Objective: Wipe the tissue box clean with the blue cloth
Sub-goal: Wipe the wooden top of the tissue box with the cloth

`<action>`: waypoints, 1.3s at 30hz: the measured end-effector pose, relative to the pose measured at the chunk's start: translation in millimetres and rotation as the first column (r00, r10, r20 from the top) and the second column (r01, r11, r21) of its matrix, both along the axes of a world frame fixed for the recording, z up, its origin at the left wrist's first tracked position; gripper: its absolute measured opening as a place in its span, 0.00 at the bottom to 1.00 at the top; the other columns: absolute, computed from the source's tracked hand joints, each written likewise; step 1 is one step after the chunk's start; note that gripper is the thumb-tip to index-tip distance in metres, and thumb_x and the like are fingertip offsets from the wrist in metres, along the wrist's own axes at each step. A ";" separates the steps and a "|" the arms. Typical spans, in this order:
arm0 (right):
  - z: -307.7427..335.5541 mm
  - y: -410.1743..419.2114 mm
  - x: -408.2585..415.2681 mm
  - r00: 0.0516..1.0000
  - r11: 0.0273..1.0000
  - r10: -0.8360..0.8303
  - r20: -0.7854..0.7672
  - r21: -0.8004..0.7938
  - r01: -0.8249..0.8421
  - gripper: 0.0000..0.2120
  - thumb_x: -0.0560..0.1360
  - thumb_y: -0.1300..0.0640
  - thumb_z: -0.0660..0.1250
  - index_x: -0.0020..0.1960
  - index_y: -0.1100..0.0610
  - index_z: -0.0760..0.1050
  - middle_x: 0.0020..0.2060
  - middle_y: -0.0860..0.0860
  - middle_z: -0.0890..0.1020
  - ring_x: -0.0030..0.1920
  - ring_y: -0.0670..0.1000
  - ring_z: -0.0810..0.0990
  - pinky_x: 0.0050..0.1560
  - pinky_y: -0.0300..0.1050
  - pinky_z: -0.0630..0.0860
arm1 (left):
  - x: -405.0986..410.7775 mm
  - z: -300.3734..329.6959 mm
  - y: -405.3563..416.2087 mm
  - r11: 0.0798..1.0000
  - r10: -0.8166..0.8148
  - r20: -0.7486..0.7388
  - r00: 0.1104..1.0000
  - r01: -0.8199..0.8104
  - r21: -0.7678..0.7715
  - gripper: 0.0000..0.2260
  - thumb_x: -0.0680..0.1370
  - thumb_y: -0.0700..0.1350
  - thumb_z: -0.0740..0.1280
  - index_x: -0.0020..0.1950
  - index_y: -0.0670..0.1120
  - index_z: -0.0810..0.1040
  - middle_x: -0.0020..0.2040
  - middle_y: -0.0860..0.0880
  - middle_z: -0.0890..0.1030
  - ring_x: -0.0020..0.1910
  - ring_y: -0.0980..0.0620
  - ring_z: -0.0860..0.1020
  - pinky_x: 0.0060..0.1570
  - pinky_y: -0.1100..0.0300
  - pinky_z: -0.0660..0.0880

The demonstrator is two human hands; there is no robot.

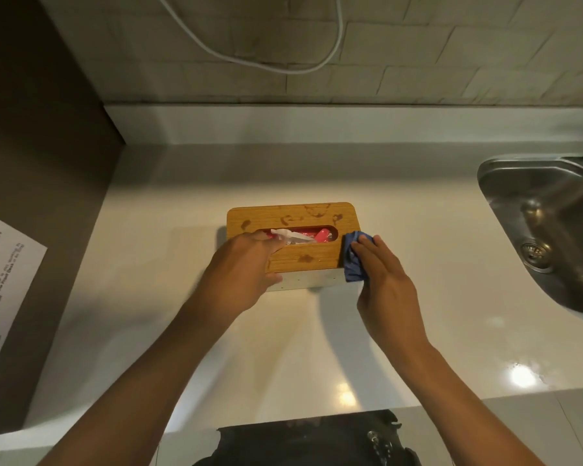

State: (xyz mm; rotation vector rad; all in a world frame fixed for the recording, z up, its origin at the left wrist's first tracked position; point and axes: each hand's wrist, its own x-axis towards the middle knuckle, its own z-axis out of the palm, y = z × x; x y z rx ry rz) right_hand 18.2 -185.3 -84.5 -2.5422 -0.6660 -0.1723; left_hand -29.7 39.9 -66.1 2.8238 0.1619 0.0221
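The tissue box stands in the middle of the white counter; it has a wooden lid with dark wet marks, a white body and an oval slot showing tissue and red packaging. My left hand grips the box's near left corner, fingers over the lid edge by the slot. My right hand presses the crumpled blue cloth against the box's right end, covering most of the cloth.
A steel sink is set into the counter at the right. A white cable hangs on the tiled wall behind. A printed paper lies at the left beside a dark panel.
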 end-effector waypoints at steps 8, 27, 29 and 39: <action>-7.8 5.0 -24.8 0.994 0.992 0.106 -0.006 -0.070 -0.106 0.30 0.66 0.73 0.75 0.66 0.62 0.75 0.66 0.57 0.75 0.69 0.58 0.71 0.60 0.44 0.67 | -1.0 2.0 -0.1 0.999 0.031 -0.008 0.999 -0.031 -0.043 0.29 0.76 0.53 0.76 0.76 0.54 0.73 0.70 0.51 0.79 0.65 0.50 0.77 0.61 0.59 0.73; 3.2 17.8 -4.2 1.000 1.000 0.023 0.001 -0.015 -0.023 0.29 0.65 0.78 0.70 0.65 0.65 0.75 0.65 0.60 0.76 0.68 0.62 0.71 0.60 0.52 0.72 | -5.0 -4.2 -0.3 0.995 0.024 0.044 0.999 -0.020 -0.094 0.29 0.76 0.52 0.76 0.76 0.54 0.72 0.72 0.52 0.77 0.67 0.51 0.75 0.65 0.59 0.70; 1.9 29.3 -12.6 0.998 0.997 0.070 -0.007 -0.044 -0.070 0.30 0.66 0.77 0.71 0.66 0.64 0.74 0.67 0.59 0.74 0.69 0.61 0.69 0.61 0.51 0.72 | -4.9 -4.9 0.3 0.995 0.029 0.030 0.999 -0.026 -0.097 0.30 0.76 0.53 0.76 0.77 0.54 0.71 0.73 0.52 0.76 0.68 0.51 0.74 0.66 0.58 0.70; -0.8 20.0 -7.8 1.000 1.000 0.017 -0.010 -0.010 -0.017 0.30 0.65 0.78 0.70 0.66 0.65 0.74 0.65 0.60 0.75 0.68 0.61 0.71 0.61 0.50 0.70 | -5.4 -5.4 1.2 0.994 0.020 0.035 0.999 -0.016 -0.110 0.30 0.76 0.52 0.76 0.77 0.53 0.71 0.73 0.51 0.76 0.68 0.51 0.74 0.65 0.60 0.69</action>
